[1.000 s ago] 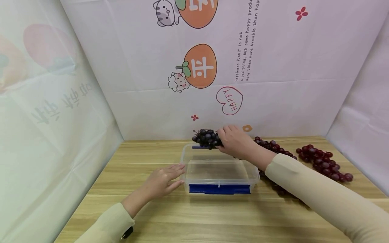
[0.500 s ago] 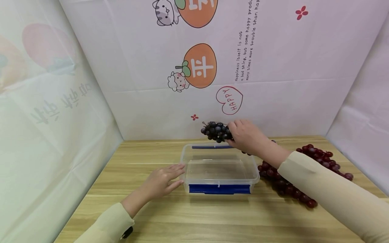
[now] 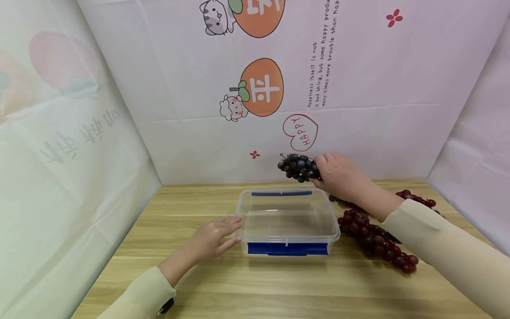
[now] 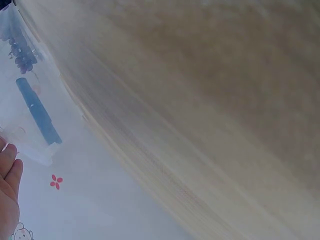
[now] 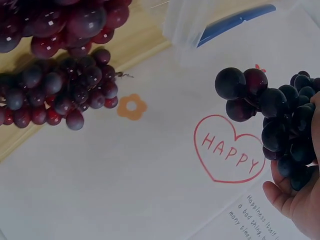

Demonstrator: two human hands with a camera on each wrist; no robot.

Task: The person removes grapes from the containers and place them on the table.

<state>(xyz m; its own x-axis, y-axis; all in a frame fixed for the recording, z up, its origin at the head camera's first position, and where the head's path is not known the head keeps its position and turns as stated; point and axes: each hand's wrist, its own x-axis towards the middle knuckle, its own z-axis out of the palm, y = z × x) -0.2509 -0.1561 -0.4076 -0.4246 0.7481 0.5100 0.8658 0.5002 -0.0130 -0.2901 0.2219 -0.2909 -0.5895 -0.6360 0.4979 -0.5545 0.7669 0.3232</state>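
My right hand grips a bunch of dark grapes, raised beyond the back right edge of a clear plastic box. In the right wrist view, the curled fingers lie round the dark grapes, and part of the bunch sticks out free. The box has no lid on it and shows blue latches at front and back; nothing lies inside. With fingers extended, my left hand rests against the box's left side. At the left wrist view's edge, the same hand appears beside the box's blue latch.
Right of the box, a bunch of red grapes lies on the wooden table. More red grapes are partly hidden behind my right forearm. A printed white cloth stands as a wall behind, with others at the sides.
My right hand has moved right and upward with the dark grapes, away from over the box's back edge. The left hand and the box stay put.
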